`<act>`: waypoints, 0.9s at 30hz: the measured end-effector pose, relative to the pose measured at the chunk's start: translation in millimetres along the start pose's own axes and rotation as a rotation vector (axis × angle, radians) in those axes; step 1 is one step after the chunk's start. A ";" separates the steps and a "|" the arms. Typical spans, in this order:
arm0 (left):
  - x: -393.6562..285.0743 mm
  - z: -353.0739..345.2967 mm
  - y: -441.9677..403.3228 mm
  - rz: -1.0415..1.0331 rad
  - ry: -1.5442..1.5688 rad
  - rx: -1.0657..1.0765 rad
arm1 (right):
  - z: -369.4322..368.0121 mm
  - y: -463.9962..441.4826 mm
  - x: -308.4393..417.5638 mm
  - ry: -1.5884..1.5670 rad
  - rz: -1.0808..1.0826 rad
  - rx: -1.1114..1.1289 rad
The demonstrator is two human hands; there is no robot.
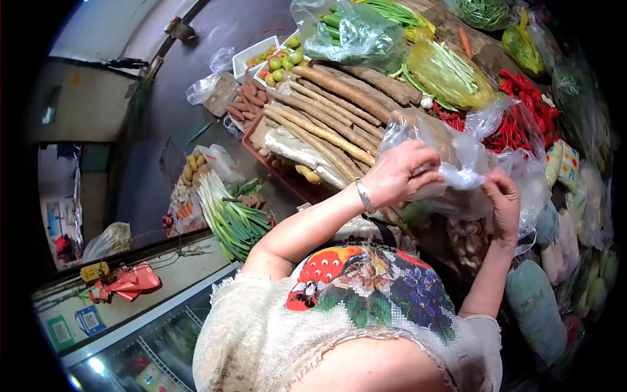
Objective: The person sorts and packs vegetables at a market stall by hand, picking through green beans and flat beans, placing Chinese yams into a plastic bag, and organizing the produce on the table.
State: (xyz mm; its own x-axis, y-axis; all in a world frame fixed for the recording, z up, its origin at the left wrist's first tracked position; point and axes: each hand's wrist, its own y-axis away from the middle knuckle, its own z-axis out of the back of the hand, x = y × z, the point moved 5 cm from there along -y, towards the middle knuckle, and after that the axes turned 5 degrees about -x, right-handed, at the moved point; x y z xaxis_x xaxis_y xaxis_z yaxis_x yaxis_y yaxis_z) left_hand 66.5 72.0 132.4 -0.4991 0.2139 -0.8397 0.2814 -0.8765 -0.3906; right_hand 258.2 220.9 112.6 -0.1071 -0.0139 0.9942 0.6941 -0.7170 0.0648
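A clear plastic bag (461, 178) is stretched between my two hands, its gathered part bunched up in the middle. My left hand (400, 171), with a metal bracelet at the wrist, is closed on the bag's left side, fingers curled. On the other side my right hand (504, 201) pinches the bag's edge between thumb and fingers. Whether anything is inside the bag I cannot tell. Long brown yams (333, 124) lie just beyond my left hand. Red chili peppers (516, 134) in clear plastic are past my right hand.
Spring onions (225, 212), carrots and potatoes sit at the left. Apples (279, 65) and bagged cucumbers (334, 29) are further back. A yellow bag (450, 75) holds pale green stalks. Bagged vegetables crowd the right side. A glass-fronted case (140, 356) stands at lower left.
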 end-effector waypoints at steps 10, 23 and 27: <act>54.3 73.6 47.5 0.466 0.270 -0.488 | 123.9 -13.1 -38.4 -0.495 -0.030 -0.611; 46.2 101.9 100.3 0.630 0.242 -0.501 | 200.9 43.0 -2.9 0.160 0.279 -1.091; -18.0 103.7 62.3 0.154 -0.435 -0.578 | 72.1 19.0 73.8 0.556 0.410 -0.587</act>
State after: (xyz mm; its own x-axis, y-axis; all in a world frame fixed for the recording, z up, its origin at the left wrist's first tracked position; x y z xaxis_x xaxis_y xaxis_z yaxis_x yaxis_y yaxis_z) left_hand 8.1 -31.1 162.4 -0.6655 -0.1888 -0.7222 0.7011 -0.4902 -0.5179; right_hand 314.7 256.4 193.5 -0.3657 -0.5717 0.7345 0.2953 -0.8196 -0.4909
